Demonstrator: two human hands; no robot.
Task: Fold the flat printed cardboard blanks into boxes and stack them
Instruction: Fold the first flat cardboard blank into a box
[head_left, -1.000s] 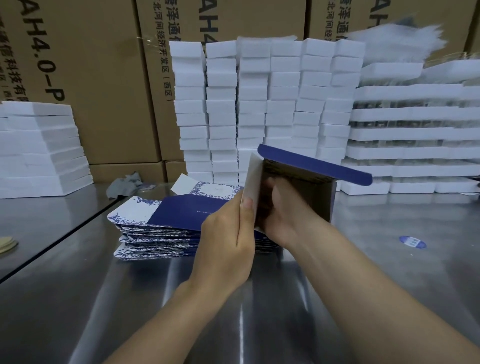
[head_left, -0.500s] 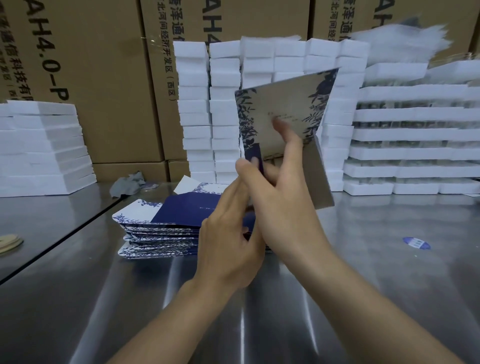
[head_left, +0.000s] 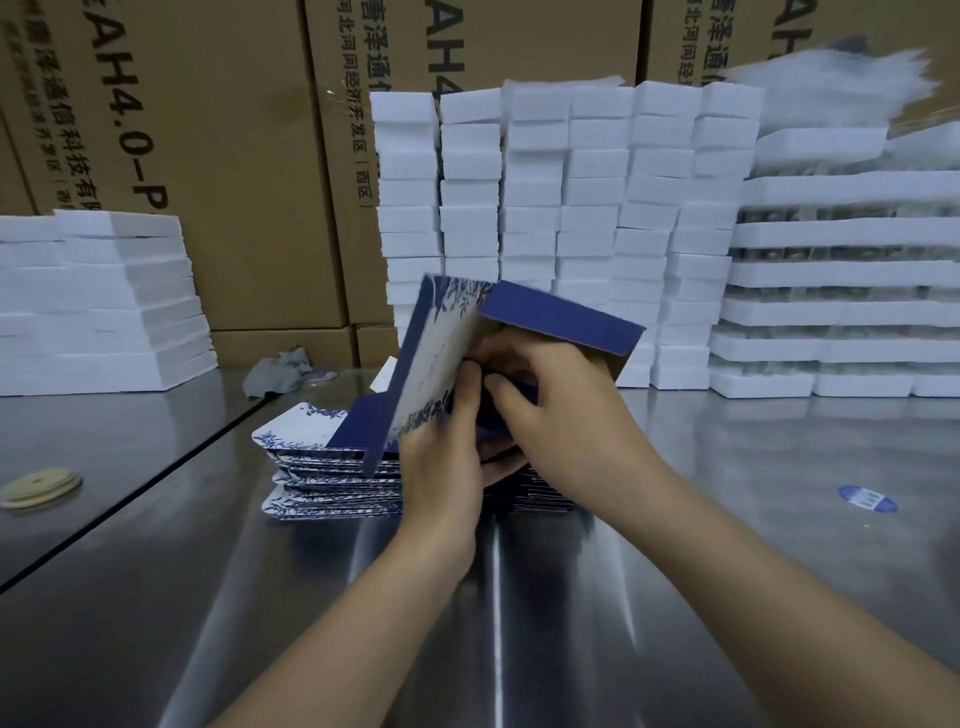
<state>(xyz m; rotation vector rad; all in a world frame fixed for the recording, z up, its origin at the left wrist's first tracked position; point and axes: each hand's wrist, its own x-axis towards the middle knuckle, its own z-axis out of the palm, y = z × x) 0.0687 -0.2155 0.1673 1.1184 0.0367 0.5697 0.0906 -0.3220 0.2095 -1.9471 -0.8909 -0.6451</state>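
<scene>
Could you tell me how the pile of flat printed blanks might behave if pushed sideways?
The pile of flat blanks looks staggered, so its layers would probably shear apart rather than move together. On the glossy steel table, it likely slides easily.

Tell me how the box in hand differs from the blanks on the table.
The box is opened into a hollow shape; the blanks lie flat. The box is held tilted above the table by the left hand and right hand; the blanks rest stacked on it. Both share the blue-and-white leaf print.
</scene>
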